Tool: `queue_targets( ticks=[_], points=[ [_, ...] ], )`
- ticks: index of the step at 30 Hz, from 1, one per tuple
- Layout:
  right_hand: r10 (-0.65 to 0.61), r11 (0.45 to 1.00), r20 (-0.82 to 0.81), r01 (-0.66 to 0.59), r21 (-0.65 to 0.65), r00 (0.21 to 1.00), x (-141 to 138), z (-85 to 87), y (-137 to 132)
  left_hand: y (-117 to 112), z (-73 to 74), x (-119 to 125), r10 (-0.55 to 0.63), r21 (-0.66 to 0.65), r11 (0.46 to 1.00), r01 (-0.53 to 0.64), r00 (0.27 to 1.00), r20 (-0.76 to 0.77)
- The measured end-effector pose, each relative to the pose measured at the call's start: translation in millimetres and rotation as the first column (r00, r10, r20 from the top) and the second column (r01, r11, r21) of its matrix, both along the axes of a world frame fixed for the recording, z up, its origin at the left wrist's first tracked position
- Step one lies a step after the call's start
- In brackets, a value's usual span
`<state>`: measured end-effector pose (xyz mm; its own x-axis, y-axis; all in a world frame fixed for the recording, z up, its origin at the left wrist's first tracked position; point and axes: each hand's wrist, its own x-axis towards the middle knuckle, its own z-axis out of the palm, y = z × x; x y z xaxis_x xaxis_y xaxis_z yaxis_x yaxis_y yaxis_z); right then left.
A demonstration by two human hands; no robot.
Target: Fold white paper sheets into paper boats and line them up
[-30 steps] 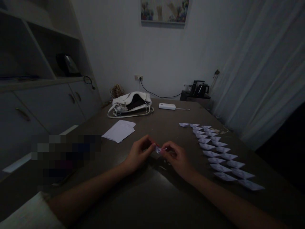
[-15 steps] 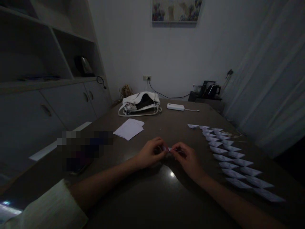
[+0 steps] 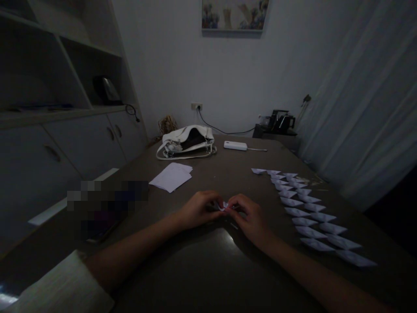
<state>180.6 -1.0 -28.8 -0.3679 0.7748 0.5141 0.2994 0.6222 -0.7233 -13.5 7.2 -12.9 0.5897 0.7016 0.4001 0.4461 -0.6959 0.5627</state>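
Observation:
My left hand point(image 3: 199, 209) and my right hand point(image 3: 250, 216) meet over the middle of the dark table point(image 3: 211, 269). Both pinch a small folded piece of white paper point(image 3: 223, 205) between their fingertips, just above the tabletop. Most of the paper is hidden by my fingers. To the right, several folded paper boats point(image 3: 309, 211) lie in two rows running from the far middle toward the near right edge.
A stack of white paper sheets point(image 3: 171, 177) lies ahead on the left. A white handbag point(image 3: 185, 142) and a white power bank point(image 3: 235, 145) with a cable sit at the far end. Cabinets point(image 3: 65, 143) line the left; a curtain point(image 3: 368, 113) hangs on the right.
My hands stay together on the small paper, fingers shifting slightly. The view has swung a little, so everything sits a bit further left than half a second ago.

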Motion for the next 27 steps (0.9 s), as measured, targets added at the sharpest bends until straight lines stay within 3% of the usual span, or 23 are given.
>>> queue_targets(
  ticks=[14,27],
  points=[
    [-0.002,1.000,0.001,0.002,0.012,1.000,-0.2,-0.2,0.5,-2.4,4.9,-0.3,-0.003,0.058,0.998,0.006,0.998,-0.059],
    [-0.003,0.995,-0.013,0.004,0.103,1.000,-0.6,1.7,-0.2,-4.8,5.8,2.5,0.020,-0.064,0.998,-0.013,0.993,0.112]
  ],
)
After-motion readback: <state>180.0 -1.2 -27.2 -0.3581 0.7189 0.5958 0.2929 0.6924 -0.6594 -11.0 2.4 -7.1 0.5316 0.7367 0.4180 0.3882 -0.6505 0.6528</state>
